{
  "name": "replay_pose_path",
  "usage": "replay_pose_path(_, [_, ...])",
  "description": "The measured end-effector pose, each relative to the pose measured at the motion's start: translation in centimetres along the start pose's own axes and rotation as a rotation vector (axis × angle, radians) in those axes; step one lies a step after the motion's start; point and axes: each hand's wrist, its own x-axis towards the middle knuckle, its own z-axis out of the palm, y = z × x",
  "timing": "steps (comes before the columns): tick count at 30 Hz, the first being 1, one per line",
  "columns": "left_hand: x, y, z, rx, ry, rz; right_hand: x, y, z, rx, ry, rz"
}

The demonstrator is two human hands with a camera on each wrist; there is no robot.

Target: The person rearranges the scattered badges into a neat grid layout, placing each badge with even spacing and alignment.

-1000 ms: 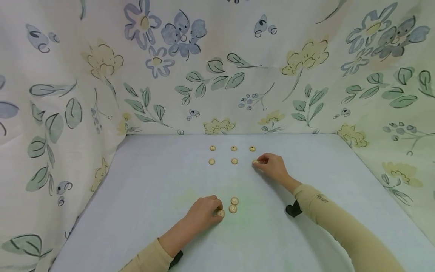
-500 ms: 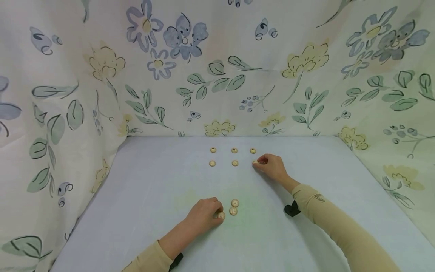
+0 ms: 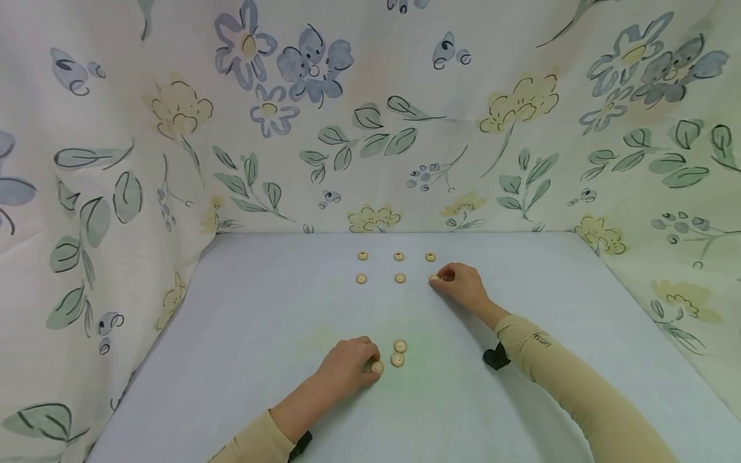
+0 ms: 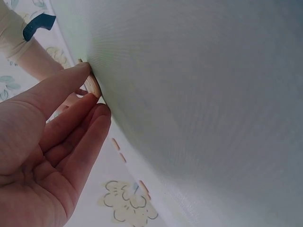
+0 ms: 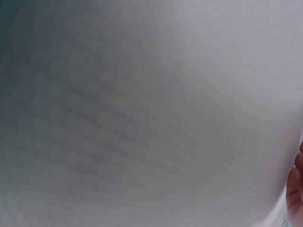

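Note:
My left hand pinches a round wooden button between thumb and forefinger, low over the front middle of the table. In the left wrist view that button stands edge-on at the thumb tip. Just to its right lie two more wooden buttons, a farther one and a nearer one, edges meeting. Farther back, my right hand holds another button by its edge at the right end of a row, fingertips down at the tabletop. Only part of the right hand shows in the right wrist view.
Three buttons form the back row: left, middle and right. Two more, left and middle, share the right hand's row. A floral curtain surrounds the white table at back and sides.
The head view has tilted a little, so everything sits slightly lower in it. Both hands keep the same places with their buttons; the right forearm has shifted very slightly.

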Motion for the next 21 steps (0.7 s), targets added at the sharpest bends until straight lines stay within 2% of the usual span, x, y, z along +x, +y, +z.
replay_pose_path(21, [0.02, 0.02, 0.14, 0.002, -0.005, -0.007, -0.38, -0.13, -0.36, -0.001, -0.026, 0.012])
